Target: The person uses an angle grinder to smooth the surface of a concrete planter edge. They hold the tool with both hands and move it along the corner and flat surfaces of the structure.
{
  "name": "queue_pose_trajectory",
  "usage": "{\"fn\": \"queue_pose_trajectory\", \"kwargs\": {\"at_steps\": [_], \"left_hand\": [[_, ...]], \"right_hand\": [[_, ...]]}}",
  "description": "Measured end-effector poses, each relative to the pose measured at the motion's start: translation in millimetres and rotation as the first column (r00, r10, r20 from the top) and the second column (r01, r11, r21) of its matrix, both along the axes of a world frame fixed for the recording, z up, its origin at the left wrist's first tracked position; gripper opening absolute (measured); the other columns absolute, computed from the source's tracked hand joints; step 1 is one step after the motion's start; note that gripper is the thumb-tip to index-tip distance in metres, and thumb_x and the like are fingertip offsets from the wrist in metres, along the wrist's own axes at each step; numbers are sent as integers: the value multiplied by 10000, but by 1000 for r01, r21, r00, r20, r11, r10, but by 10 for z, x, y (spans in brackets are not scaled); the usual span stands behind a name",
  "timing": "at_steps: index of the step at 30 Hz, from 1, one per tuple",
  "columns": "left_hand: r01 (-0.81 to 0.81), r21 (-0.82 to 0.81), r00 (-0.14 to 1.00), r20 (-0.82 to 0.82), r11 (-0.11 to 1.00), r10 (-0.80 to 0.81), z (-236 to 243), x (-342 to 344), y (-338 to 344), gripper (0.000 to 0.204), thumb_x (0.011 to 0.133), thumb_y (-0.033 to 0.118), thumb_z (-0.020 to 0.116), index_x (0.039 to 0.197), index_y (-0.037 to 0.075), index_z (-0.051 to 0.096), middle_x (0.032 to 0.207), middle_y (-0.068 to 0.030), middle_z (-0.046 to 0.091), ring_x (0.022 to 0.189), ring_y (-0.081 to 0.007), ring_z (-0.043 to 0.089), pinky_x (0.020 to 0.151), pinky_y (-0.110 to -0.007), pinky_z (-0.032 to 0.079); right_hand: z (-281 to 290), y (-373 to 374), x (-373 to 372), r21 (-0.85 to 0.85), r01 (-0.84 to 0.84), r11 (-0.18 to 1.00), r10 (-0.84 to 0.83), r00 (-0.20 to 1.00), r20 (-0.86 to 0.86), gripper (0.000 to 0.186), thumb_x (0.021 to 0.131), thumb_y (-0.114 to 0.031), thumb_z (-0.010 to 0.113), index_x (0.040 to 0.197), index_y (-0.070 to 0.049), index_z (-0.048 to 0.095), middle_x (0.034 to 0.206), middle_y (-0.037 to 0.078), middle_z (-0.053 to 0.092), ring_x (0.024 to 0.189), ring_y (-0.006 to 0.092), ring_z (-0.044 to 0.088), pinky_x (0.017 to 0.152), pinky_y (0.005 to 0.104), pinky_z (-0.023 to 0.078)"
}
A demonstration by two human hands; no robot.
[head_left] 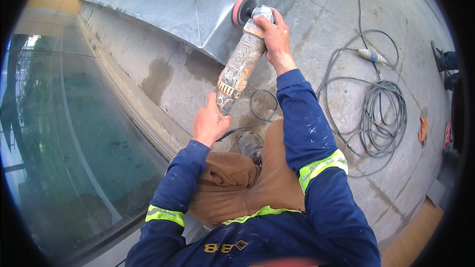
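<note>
A dusty orange-and-grey angle polisher (242,62) slants between my hands. Its round red-and-black polishing pad (243,10) is up against the edge of the grey stone planter (217,32), where a pale line runs along the corner; I cannot tell whether the pad is spinning. My right hand (277,37) wraps round the tool's head close to the pad. At the rear end, my left hand (210,122) is closed on the handle, and the power cord trails off below it toward my shoe (251,144).
Coiled grey cable (383,118) lies on the paving to the right, with a plug connector (371,56) beside it. An orange glove (422,128) is farther right. Another person's legs (448,62) show at the right rim. Glass (89,133) fills the left side.
</note>
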State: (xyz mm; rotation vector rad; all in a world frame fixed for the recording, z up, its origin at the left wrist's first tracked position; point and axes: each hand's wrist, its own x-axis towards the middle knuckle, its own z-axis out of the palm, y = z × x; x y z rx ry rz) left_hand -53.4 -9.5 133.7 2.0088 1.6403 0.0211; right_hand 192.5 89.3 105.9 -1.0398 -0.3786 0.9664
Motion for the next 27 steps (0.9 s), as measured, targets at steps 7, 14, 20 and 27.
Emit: {"fn": "queue_pose_trajectory", "kwargs": {"at_steps": [7,14,20,27], "left_hand": [[-13,28,997,70,1000,11,-34,6,38,529,746,184,694,1213,72,471,898,-273,698,909,-507,657,777,-535,506],[-38,-65,993,112,997,45,-71,24,-83,507,751,168,692,1193,60,469,881,-266,695,900,-508,653,776,-530,508],[-26,-13,999,29,1000,26,-31,71,-69,519,758,168,692,1211,68,459,881,-267,697,885,-515,654,776,-528,517],[-10,-46,999,49,999,12,-15,57,12,529,758,177,698,1217,72,459,922,-274,700,932,-504,659,794,-521,518]], "right_hand": [[8,17,51,48,-2,999,1,1000,20,666,799,-160,762,1387,47,529,1186,202,660,970,240,688,819,353,569],[-150,52,25,-19,8,1000,-8,999,43,697,770,-184,774,1380,55,535,1161,194,675,984,245,685,843,354,560],[-71,41,45,-2,1,1000,-1,999,35,680,785,-178,768,1382,46,532,1123,192,688,936,235,689,808,358,563],[-80,95,95,19,9,1000,-10,999,48,683,780,-163,771,1381,52,527,1105,187,688,940,235,686,801,357,567]]}}
